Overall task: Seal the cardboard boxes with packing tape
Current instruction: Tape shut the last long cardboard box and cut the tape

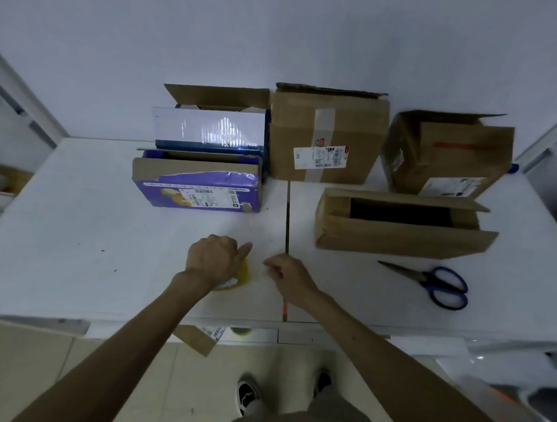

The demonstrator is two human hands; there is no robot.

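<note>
White worktop [78,234] against a bare pale wall [278,35]: a yellowish tape roll [240,277] lies flat near the front edge. The person's left hand [213,259] grips it from above, fingers curled round its rim and thumb pointing forward.

Just beside it, the right hand [288,276] hovers with fingers curled and thumb and forefinger drawn together, as if picking at the loose end. No strip of tape shows between the two, so whether it has hold of anything cannot be told.

Flaps stand open on several boxes, so the job looks to be near its start. Doing this step well likely means pinning the roll firmly with the left hand, then lifting the tape end cleanly with a fingernail. It should be drawn out straight so it does not fold back on itself.

Behind the hands stands a purple box [198,188] with a torn top flap, and right behind it a box with a shiny white flap [210,125]. To the right, a labelled brown box [325,139] stands by the wall, with another brown box [448,154], flaps raised, further right. An open brown box [397,238] lies nearer the front. Blue-handled scissors [427,281] lie just in front of it, handy for the cut.
</note>
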